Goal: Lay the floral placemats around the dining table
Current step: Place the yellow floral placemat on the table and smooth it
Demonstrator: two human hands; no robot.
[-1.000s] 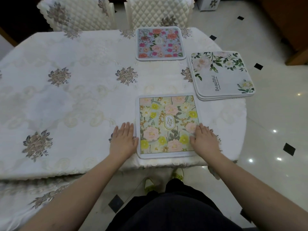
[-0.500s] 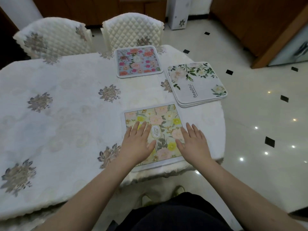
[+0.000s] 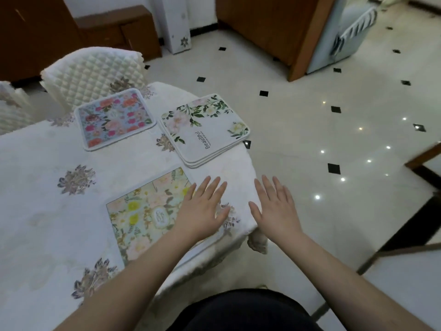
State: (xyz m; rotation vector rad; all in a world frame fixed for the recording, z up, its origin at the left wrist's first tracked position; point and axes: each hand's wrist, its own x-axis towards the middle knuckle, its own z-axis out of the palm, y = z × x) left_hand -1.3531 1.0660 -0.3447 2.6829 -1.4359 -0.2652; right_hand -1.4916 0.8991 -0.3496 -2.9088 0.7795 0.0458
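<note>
A yellow-and-pink floral placemat [image 3: 143,211] lies flat near the front edge of the dining table [image 3: 35,187]. A blue mat with pink and orange flowers [image 3: 114,119] lies at the far edge by a chair. A stack of white mats printed "Beautiful" [image 3: 205,130] sits at the table's right end. My left hand [image 3: 202,209] hovers with straight fingers over the right edge of the yellow mat. My right hand [image 3: 274,209] is spread flat over the table's right corner, holding nothing.
Two quilted white chairs [image 3: 93,72] stand behind the table. A glossy tiled floor [image 3: 334,127] with black diamonds stretches to the right. Wooden cabinets [image 3: 274,27] line the back. A dark wooden frame [image 3: 417,211] lies at the far right.
Both hands have left the yellow mat and shifted right toward the white stack. The view has turned to the right, so the table now sits on the left.
</note>
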